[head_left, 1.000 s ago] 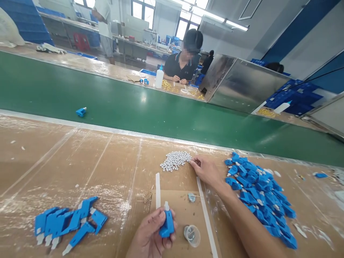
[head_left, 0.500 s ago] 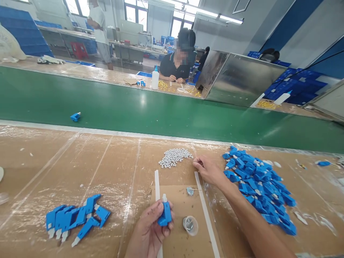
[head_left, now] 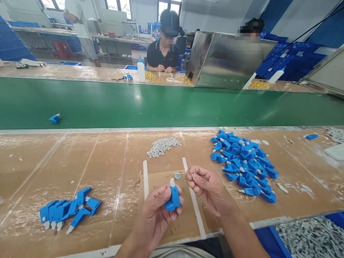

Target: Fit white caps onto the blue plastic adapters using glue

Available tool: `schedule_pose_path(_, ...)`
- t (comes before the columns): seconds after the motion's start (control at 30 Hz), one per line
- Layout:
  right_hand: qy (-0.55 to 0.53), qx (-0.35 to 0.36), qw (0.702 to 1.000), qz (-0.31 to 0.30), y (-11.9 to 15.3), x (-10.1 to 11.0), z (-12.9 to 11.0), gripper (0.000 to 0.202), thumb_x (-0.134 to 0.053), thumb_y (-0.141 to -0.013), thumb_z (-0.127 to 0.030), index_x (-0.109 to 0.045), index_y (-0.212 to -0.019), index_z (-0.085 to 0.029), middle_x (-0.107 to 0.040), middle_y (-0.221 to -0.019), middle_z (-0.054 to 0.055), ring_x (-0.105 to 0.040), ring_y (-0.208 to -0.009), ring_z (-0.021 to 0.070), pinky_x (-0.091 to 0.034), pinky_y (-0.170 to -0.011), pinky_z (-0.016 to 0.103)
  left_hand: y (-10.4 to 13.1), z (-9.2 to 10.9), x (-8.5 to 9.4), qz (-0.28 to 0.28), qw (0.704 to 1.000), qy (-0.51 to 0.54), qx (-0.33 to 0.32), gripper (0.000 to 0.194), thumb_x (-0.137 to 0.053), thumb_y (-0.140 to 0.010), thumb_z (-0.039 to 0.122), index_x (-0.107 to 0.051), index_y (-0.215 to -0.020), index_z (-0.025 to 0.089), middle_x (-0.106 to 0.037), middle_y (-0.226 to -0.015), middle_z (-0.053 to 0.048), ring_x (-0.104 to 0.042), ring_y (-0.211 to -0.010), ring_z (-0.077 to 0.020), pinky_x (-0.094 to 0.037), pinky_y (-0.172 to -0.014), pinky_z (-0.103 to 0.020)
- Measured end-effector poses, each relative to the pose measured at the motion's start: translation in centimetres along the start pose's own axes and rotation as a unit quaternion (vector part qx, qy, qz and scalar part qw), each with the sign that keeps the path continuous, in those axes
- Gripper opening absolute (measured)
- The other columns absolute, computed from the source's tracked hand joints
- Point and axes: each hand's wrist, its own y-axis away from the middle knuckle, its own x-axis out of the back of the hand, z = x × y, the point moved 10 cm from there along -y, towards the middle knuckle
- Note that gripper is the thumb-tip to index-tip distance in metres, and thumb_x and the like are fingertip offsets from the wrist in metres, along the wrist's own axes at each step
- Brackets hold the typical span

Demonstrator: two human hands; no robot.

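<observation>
My left hand [head_left: 158,204] is closed around a blue plastic part [head_left: 172,199], its whitish tip pointing up. Level with it, a little to the right, my right hand [head_left: 205,186] pinches a tiny grey piece [head_left: 192,175] between thumb and forefinger. The two hands are apart. Beyond them lies a heap of small grey pieces [head_left: 163,147]. A thin stick with a bluish blob [head_left: 177,175] rests on the brown cardboard sheet [head_left: 158,179], just behind the blue part. Finished-looking detail inside the blue part is too small to tell.
Blue parts form a large pile [head_left: 244,161] at right and a small group [head_left: 68,211] at left. White strips [head_left: 145,179] flank the cardboard. A green belt [head_left: 113,104] crosses behind, carrying one blue part [head_left: 55,118]. A blue bin [head_left: 271,240] stands lower right. A co-worker [head_left: 163,53] sits opposite.
My right hand has come back from the grey heap toward my left hand, now with a tiny grey piece in its pinch. The view has shifted, and the small cup is out of sight.
</observation>
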Motion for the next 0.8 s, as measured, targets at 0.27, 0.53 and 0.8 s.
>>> schedule_pose_path(0.27,0.015,0.017,1.000,-0.015,1.7,-0.2,-0.6,0.022,-0.087,-0.075,-0.034,-0.074,-0.087,-0.019,-0.067,-0.079,0.002,-0.060,-0.063,0.0088,-0.051,-0.053,0.015,-0.1,-0.3,-1.2,-0.014,0.999,-0.029,-0.009,0.028,-0.070,-0.087,0.036,-0.073,-0.098,0.011,-0.068,-0.082,-0.010,-0.063,-0.066,-0.0122,-0.046,-0.056,-0.017)
schedule_pose_path(0.53,0.113,0.054,0.992,-0.020,2.5,-0.7,-1.0,0.022,-0.081,-0.083,-0.036,-0.072,-0.090,-0.018,-0.072,-0.072,0.003,-0.064,-0.061,0.0124,-0.054,-0.059,0.023,-0.2,0.0,-1.5,-0.051,0.996,-0.066,-0.043,0.026,-0.067,-0.090,0.035,-0.074,-0.100,0.013,-0.067,-0.086,-0.009,-0.061,-0.070,-0.0123,-0.046,-0.060,-0.019)
schedule_pose_path(0.8,0.181,0.115,0.976,-0.026,3.7,-1.9,-2.1,0.011,-0.070,-0.093,-0.032,-0.071,-0.100,-0.023,-0.070,-0.079,0.001,-0.066,-0.070,0.0123,-0.054,-0.063,0.021,-0.1,0.0,-1.1,-0.060,0.995,-0.057,-0.055,0.026,-0.067,-0.090,0.033,-0.074,-0.104,0.012,-0.066,-0.088,-0.009,-0.060,-0.075,-0.0131,-0.047,-0.066,-0.021)
